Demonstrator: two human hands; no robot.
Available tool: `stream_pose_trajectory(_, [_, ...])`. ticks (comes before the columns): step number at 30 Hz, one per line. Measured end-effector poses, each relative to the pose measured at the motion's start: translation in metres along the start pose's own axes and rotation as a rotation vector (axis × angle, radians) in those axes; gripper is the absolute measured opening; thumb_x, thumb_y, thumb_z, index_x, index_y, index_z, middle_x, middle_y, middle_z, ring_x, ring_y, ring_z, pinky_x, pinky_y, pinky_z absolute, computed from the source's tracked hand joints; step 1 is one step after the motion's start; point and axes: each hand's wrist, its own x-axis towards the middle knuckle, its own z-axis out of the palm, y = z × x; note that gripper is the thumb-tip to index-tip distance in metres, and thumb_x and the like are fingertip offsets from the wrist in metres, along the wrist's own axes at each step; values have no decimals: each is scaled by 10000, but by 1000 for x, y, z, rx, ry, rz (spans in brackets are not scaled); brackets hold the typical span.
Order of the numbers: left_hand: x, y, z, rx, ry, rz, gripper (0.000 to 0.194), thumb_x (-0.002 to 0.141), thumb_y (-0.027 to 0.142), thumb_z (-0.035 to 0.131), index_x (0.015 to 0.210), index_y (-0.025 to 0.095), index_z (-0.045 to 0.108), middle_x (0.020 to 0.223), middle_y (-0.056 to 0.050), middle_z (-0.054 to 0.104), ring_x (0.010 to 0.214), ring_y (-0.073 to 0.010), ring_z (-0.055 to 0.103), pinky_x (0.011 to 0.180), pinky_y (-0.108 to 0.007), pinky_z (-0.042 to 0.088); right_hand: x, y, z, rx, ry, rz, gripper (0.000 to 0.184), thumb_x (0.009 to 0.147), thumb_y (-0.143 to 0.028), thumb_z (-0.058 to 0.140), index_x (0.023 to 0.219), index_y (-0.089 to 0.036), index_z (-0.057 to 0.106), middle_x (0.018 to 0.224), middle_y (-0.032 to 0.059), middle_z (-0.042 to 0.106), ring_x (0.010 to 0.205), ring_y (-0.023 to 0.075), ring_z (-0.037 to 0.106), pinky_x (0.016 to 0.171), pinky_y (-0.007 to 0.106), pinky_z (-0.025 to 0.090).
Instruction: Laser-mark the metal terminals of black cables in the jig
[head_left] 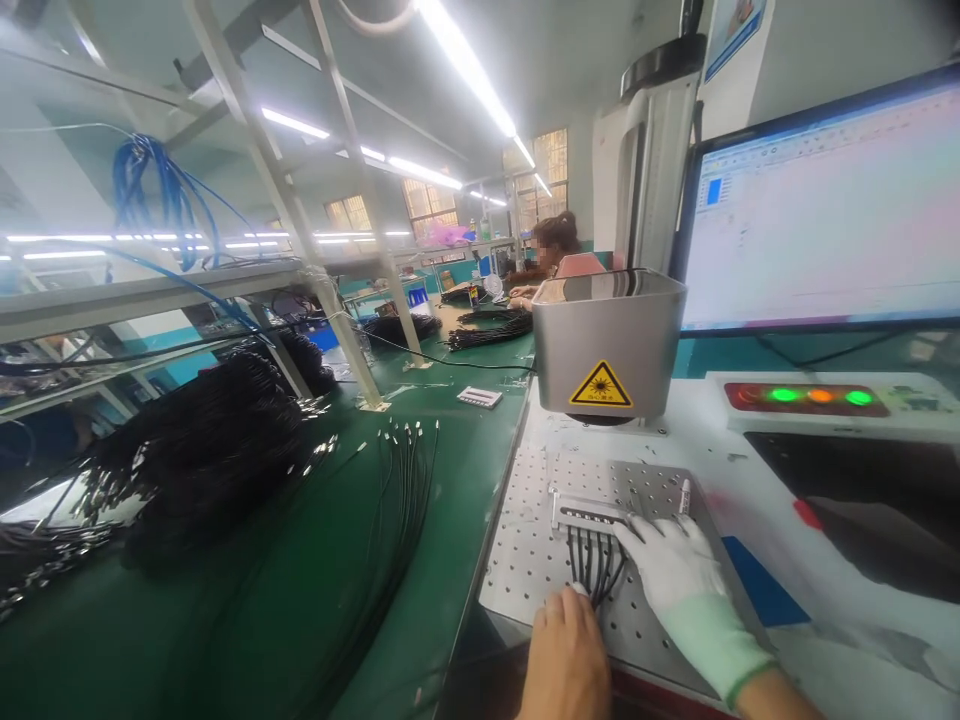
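Observation:
My right hand (671, 570), in a white glove, lies flat on a perforated metal plate (525, 540) with its fingers stretched toward a small metal fixture (589, 510). Several black cables (592, 565) run from the fixture back under my hands. My bare left hand (566, 655) sits at the plate's near edge, fingers curled over the cable ends; what it holds is hidden. Above the fixture hangs a grey laser head (609, 340) with a yellow warning sticker.
A monitor (825, 200) stands at the right above a panel with green and orange lights (817, 397). Bundles of black cables (202, 450) and loose cables (405, 470) lie on the green bench. Another person (551, 260) works at the far end.

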Motion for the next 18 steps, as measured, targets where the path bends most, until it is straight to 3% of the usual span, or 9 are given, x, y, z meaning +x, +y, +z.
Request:
stream_pose_trajectory(4, [3,-1,-3,30,26,-16,393,765,140,579,1150,80,632,962,-159,628,896,-260,593,747,-378,526,2,-2,-8,1,-14,8,520,810,-20,383,1174,-277,651,1202,59,639,1071,266,551,995,501,310])
stream_pose_trajectory(9, [8,-12,-49,55,-36,145,364,848,194,534,1175,52,607,944,-151,642,846,-228,621,687,-314,541,4,2,-14,37,-27,25,531,811,-16,378,1126,-328,670,1206,21,632,1082,235,535,960,442,374])
stream_pose_trajectory(12, [10,-13,-72,80,-120,183,390,867,195,510,1208,16,570,959,-156,635,877,-231,616,720,-324,540,-4,13,-12,80,16,27,528,825,-39,376,1173,-326,650,1292,42,572,1135,241,510,947,405,410])
stream_pose_trajectory(15, [11,-11,-78,72,-198,174,363,866,192,520,1191,45,585,969,-132,628,875,-207,605,723,-301,529,-18,32,-8,178,106,151,450,876,-138,382,1220,-305,619,1304,50,557,1125,232,526,884,349,473])
stream_pose_trajectory(18, [10,-9,-81,106,-135,103,317,838,196,591,1144,125,627,953,-82,639,870,-175,605,731,-264,518,-40,59,3,217,217,302,396,918,-255,343,1189,-262,632,1235,67,595,1039,222,580,812,333,514])
